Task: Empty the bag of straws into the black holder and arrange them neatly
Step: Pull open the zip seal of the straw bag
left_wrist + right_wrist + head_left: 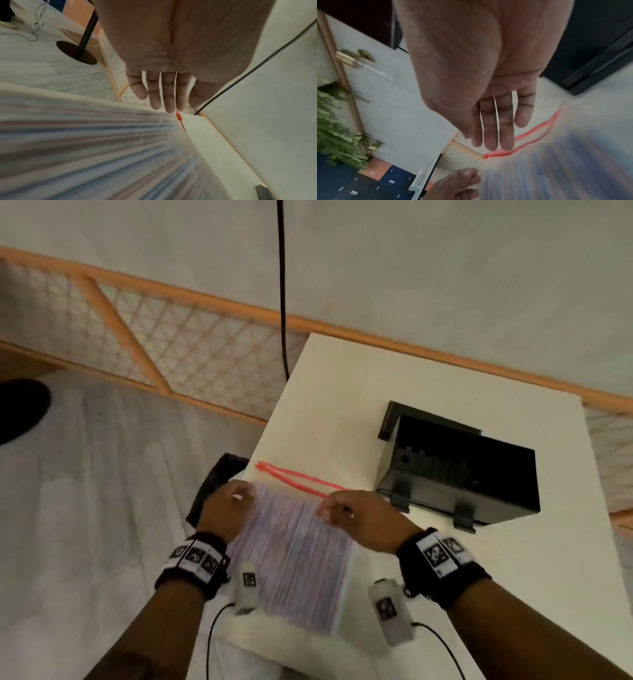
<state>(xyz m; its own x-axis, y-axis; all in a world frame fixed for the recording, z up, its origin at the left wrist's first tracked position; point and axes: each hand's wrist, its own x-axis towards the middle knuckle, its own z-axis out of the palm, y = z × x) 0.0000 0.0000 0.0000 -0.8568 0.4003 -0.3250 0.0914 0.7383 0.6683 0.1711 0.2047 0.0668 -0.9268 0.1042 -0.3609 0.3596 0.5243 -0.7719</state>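
White worktop: clear red-zip bag of striped straws still sealed. Left hand, right hand open above it; next, unzip toward black holder at 2 o'clock.

White table beside a wooden lattice rail, white wall.

Bag: clear, thin plastic film with a red plastic zip strip; straws inside show as fine striped lines. Holder: black, matt, hard-looking. Table: smooth, matt white top; door handle: shiny brass-coloured metal.
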